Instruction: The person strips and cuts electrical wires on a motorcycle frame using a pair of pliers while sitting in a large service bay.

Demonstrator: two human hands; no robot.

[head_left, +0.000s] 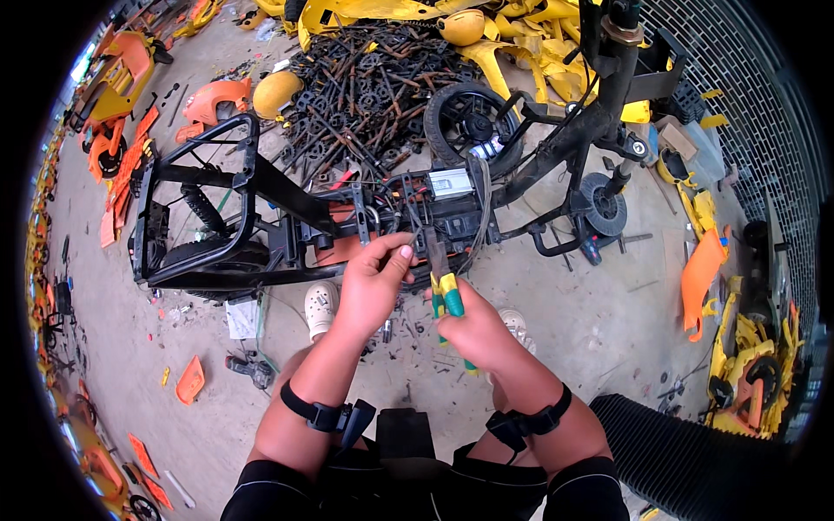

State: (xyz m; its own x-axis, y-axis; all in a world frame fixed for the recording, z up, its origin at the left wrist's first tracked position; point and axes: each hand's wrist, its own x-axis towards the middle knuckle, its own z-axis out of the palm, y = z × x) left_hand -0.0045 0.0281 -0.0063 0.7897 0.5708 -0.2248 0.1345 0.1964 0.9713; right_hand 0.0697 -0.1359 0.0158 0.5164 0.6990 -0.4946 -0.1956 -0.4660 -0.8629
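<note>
A stripped black scooter frame (291, 195) lies across the floor in front of me. My right hand (478, 328) is closed round the green and yellow handles of a pair of pliers (449, 293). The pliers' metal jaws point away from me, into the wiring at the frame's middle. Just left of the jaws, my left hand (369, 285) is pinched, thumb against fingers; whatever lies between them is too small to make out. Beyond both hands, dark cables (480, 204) run beside a silver box (451, 182) on the frame.
Behind the frame rises a heap of rusty metal parts (365, 95), with a black wheel (473, 130) beside it. Yellow and orange body panels (702, 273) lie around. A cordless drill (250, 371) rests on the floor at left; a ribbed black object (686, 456) is at lower right.
</note>
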